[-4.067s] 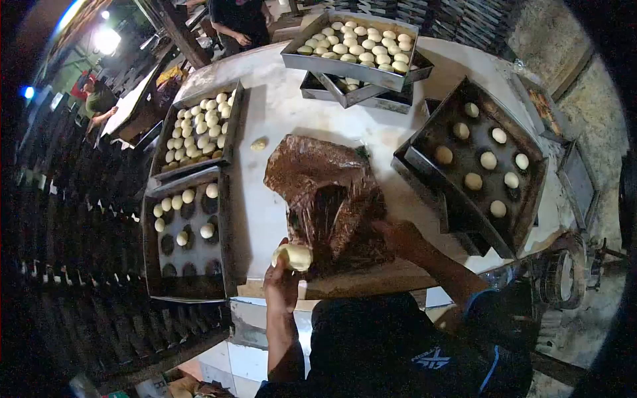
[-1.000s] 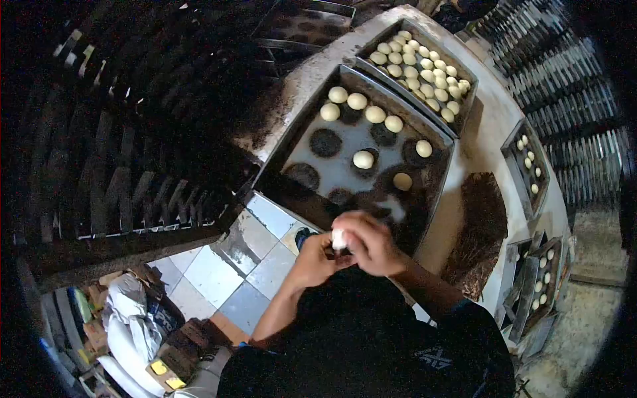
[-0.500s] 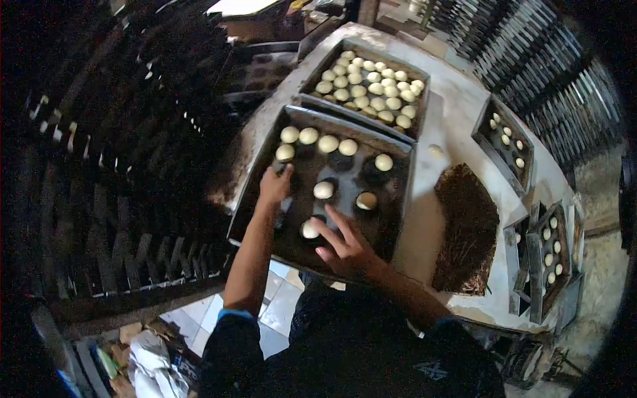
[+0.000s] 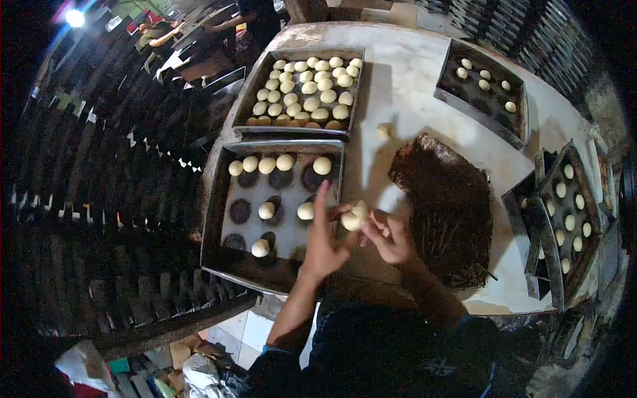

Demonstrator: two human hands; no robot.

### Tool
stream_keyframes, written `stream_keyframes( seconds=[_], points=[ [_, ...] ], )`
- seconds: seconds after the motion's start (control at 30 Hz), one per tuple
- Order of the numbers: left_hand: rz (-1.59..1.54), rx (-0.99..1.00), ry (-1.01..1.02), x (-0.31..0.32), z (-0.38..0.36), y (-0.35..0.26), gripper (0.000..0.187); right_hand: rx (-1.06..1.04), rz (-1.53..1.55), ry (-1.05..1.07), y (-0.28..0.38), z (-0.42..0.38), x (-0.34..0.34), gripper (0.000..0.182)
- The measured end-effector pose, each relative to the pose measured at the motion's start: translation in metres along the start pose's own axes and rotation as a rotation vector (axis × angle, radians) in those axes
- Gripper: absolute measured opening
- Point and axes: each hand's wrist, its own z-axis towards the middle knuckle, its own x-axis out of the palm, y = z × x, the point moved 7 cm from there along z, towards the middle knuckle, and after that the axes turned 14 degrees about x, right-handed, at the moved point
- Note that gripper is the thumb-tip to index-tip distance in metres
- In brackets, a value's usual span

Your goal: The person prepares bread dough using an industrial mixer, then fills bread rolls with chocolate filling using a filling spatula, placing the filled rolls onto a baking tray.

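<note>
Pale round dough pieces, two pressed side by side, are between my hands over the right rim of the near tray. My right hand has its fingertips closed on them. My left hand is beside them on the left, its index finger stretched up and its fingers apart. Inside the near tray, several dough balls form a row along the back. Lower down sit a middle ball, a ball by my left fingers and a front ball.
Behind stands a fuller tray of dough balls. A dark, worn board lies on the white table, with a small dough piece near it. More trays, one at the back and a tilted one, line the right. People work at the far left.
The view has shifted. My left hand has left the back left of the near tray, where one ball is gone, and come over beside my right hand. Dough now shows between them.
</note>
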Motion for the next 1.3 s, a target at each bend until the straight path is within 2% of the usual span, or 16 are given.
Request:
stream_keyframes(
  seconds=[0.1,0.17,0.23,0.37,0.5,0.53,0.63,0.77,0.83,0.9,0.97,1.0,1.1,1.17,1.2,1.3],
  points=[
    [0.182,0.13,-0.133,0.001,-0.002,-0.062,0.101,-0.24,-0.004,-0.06,0.06,-0.023,0.001,0.037],
    [-0.302,0.04,-0.135,0.002,-0.026,-0.05,0.091,-0.519,-0.37,-0.018,0.095,-0.056,0.022,0.044],
    [-0.098,-0.032,-0.352,-0.006,-0.042,-0.067,0.05,-0.668,-0.543,0.054,0.105,-0.083,0.049,0.047],
    [0.289,0.258,-0.396,-0.005,-0.087,-0.121,0.029,-0.661,-0.43,0.056,0.1,-0.115,0.074,0.035],
    [0.048,0.259,-0.584,0.011,-0.146,-0.147,0.079,-0.778,-0.421,-0.121,0.087,-0.177,0.099,0.021],
    [-0.166,0.159,-0.439,0.017,-0.153,-0.147,0.102,-0.742,-0.357,-0.105,0.077,-0.182,0.106,0.021],
    [-0.018,-0.107,-0.349,0.019,-0.194,-0.153,0.058,-0.37,-0.154,-0.172,-0.017,-0.167,0.101,0.024],
    [-0.371,-0.278,-0.495,0.031,-0.242,-0.128,0.036,-0.647,-0.747,-0.276,-0.002,-0.191,0.096,0.032],
    [-0.771,-0.42,-0.785,0.045,-0.247,-0.13,0.032,-0.464,-0.615,-0.213,-0.001,-0.201,0.081,0.034],
    [-0.698,-0.394,-0.62,0.065,-0.252,-0.11,0.032,-0.567,-0.61,-0.294,-0.008,-0.208,0.071,0.035],
    [-0.639,-0.731,-0.331,0.089,-0.27,-0.097,0.03,-0.738,-0.677,-0.227,-0.016,-0.223,0.059,0.032],
    [-0.708,-0.893,-0.306,0.092,-0.265,-0.1,0.032,-0.584,-0.569,-0.209,-0.018,-0.22,0.042,0.031],
    [-1.05,-0.706,-0.425,0.124,-0.239,-0.088,0.035,-0.057,-0.608,-0.244,-0.03,-0.215,-0.039,0.027],
    [-1.067,-0.69,-0.391,0.133,-0.226,-0.081,0.036,-0.382,-0.791,-0.518,-0.071,-0.23,-0.191,0.026],
    [-1.084,-0.656,-0.37,0.138,-0.217,-0.078,0.037,0.252,-1.457,-0.621,-0.139,-0.218,-0.287,0.024],
    [-1.086,-0.558,-0.319,0.149,-0.187,-0.064,0.044,0.164,-1.564,-0.721,-0.066,-0.256,-0.281,0.021]
  ],
)
